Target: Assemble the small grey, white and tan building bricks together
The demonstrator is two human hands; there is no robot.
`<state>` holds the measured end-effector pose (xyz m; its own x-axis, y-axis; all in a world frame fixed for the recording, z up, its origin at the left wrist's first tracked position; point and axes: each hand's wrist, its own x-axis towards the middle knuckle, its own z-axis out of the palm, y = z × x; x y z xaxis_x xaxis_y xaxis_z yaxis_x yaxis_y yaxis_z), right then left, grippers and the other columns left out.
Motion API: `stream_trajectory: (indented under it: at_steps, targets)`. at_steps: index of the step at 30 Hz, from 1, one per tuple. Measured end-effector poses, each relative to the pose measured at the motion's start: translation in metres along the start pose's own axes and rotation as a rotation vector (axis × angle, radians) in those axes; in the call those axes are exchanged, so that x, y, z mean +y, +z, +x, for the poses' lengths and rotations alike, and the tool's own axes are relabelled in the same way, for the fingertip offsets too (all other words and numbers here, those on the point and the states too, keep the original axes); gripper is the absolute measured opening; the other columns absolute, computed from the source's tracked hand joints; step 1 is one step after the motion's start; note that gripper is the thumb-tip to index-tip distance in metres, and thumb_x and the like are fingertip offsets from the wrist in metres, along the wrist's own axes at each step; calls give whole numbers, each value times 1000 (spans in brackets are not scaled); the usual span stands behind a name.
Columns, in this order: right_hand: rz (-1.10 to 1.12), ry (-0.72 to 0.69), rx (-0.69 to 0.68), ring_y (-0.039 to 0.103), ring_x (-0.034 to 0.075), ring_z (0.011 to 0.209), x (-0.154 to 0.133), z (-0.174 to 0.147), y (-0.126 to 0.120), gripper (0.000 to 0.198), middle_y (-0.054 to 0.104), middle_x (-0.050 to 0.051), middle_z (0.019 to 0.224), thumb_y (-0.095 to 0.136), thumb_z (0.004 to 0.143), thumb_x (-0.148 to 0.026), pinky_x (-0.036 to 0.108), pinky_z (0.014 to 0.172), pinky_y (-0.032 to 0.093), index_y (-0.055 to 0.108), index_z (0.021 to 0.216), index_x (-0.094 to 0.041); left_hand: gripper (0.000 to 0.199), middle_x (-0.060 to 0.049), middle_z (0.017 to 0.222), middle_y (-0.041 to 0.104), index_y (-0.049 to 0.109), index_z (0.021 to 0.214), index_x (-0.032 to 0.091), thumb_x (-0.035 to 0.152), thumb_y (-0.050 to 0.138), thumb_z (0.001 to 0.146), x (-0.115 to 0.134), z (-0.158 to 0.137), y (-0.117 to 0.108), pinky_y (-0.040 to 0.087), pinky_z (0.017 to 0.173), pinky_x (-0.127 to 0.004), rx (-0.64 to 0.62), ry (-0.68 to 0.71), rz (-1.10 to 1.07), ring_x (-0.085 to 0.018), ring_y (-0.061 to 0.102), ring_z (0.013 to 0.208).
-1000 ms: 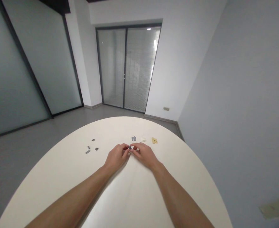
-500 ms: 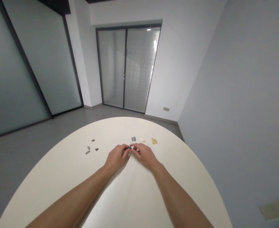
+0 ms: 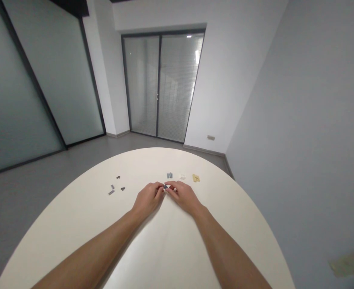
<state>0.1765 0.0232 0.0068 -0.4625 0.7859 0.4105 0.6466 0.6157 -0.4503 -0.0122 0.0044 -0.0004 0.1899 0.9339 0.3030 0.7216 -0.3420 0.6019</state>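
Indoors, white table (image 3: 164, 249), glass doors (image 3: 143, 88) beyond, left fingers (image 3: 156, 185), right fingers (image 3: 173, 183) tight around dark piece (image 3: 165, 186)

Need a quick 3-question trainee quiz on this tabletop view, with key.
1. True or false: the bare left hand and the bare right hand both have fingertips at one small dark blue-grey piece.

2. Count: how many loose small grey or black pieces lie on the white curved-edge table, left of the left hand?

3. Fill in: beyond the hands, left to right, lie a flat blue-grey piece, a small white piece and a ____.

Key: 1. True. 2. Four. 3. Flat yellow piece.
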Motion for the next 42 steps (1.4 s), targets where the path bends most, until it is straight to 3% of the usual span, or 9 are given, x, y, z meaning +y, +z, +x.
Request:
stream_trajectory:
  at_steps: [18, 42]
  targets:
    - [55, -12, 3, 66, 16, 91, -2, -1, 0, 26, 72, 4, 105, 61, 93, -29, 28, 83, 50, 66, 118, -25, 23, -3, 97, 73, 69, 99, 25, 33, 47, 95, 3, -1, -2, 44, 77, -30, 24, -21, 10, -21, 64, 94]
    - [45, 10, -4, 66, 16, 90, -1, 0, 1, 27, 73, 3, 106, 58, 93, -23, 28, 82, 50, 66, 119, -27, 27, -5, 98, 72, 69, 100, 24, 34, 44, 96, 4, -1, -4, 45, 79, -31, 8, -17, 15, -22, 63, 93]
